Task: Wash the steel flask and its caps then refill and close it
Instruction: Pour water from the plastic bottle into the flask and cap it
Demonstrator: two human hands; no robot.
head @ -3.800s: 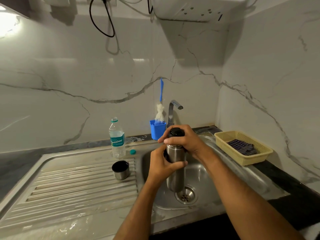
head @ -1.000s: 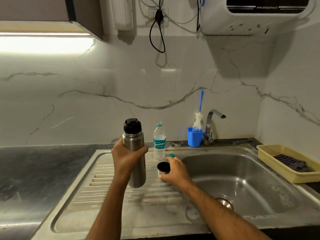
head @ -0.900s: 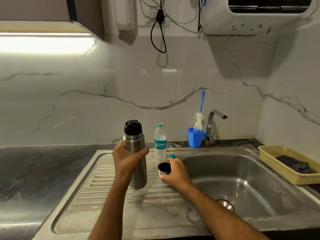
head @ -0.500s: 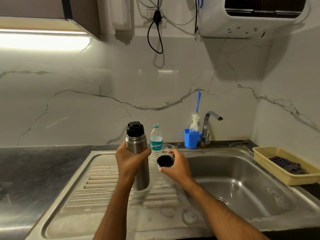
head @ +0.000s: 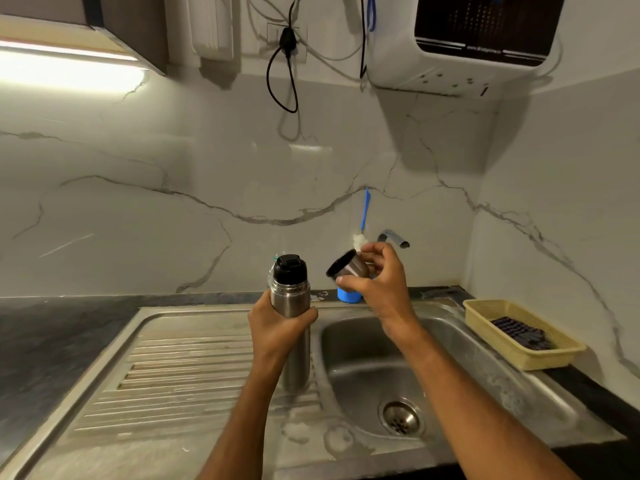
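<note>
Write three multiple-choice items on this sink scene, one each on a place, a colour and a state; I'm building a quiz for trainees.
1. Where is the yellow basket?
A. right of the sink basin
B. on the drainboard
C. inside the basin

2. What colour is the flask's stopper?
A. blue
B. black
C. white

3. What is the state of the steel cup cap?
A. screwed onto the flask
B. standing on the drainboard
C. held tilted in the right hand

Answers:
1 A: it sits on the counter right of the basin.
2 B: the stopper atop the flask is black.
3 C: the right hand holds it beside the flask, which the left hand holds.
</note>
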